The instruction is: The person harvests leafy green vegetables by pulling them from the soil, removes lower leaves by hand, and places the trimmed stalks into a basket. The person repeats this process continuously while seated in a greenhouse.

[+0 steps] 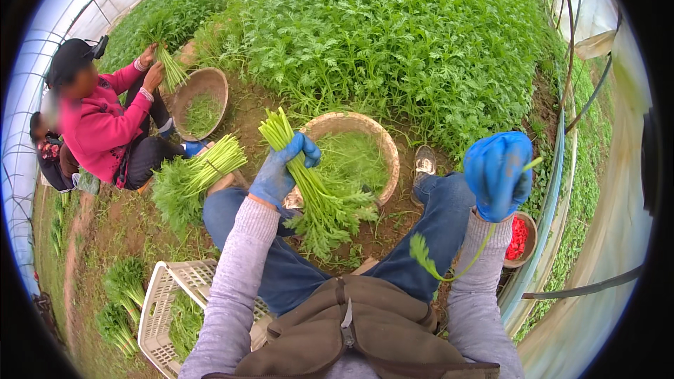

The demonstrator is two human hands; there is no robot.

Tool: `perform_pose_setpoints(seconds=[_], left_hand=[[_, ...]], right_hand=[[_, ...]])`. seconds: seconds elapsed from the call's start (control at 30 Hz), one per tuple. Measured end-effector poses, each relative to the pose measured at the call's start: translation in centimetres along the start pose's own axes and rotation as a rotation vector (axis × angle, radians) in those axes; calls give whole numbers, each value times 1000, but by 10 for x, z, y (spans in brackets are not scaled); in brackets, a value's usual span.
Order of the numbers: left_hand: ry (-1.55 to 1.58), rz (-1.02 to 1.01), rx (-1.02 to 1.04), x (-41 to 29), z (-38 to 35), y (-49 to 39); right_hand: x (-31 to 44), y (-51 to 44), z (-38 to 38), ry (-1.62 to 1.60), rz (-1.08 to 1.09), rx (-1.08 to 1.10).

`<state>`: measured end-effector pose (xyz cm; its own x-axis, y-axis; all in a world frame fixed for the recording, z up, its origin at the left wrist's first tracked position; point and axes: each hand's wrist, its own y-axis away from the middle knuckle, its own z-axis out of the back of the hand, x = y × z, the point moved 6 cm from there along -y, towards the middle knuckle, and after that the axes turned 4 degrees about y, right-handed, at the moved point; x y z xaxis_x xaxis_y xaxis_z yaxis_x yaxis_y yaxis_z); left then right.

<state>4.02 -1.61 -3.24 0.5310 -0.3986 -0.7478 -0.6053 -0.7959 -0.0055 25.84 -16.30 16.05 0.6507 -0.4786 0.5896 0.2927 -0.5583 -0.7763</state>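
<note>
My left hand (281,171) wears a blue glove and grips a thick bunch of leafy green stems (316,195), cut ends up and feathery leaves hanging down. Blue-gloved too, my right hand (497,176) is closed around a single green stem (482,247) at the right. One end of that stem pokes out past the fingers, and its leafy tip curls below my wrist. Between my feet sits a round, worn basin (390,163) holding loose green trimmings (353,155); the bunch partly covers its near left side. A large pile of similar stems (208,168) lies beside my left knee.
A plastic crate (152,305) with greens stands at lower left, near tied bundles (118,321). A bowl of red ties (518,239) sits right, by the plastic sheet wall (600,284). A co-worker (108,116) holds stems near another basin (224,108). Dense crop (395,37) grows ahead.
</note>
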Motion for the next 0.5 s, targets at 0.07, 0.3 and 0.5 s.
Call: perform_pose_setpoints(seconds=[0.07, 0.3, 0.5], left_hand=[[-102, 51, 19, 5, -7, 3], [42, 108, 230, 4, -55, 21], [-214, 152, 128, 9, -55, 14]], right_hand=[[-33, 7, 1, 469, -597, -233], [-142, 19, 5, 851, -588, -446], [-130, 16, 6, 1094, -770, -392]])
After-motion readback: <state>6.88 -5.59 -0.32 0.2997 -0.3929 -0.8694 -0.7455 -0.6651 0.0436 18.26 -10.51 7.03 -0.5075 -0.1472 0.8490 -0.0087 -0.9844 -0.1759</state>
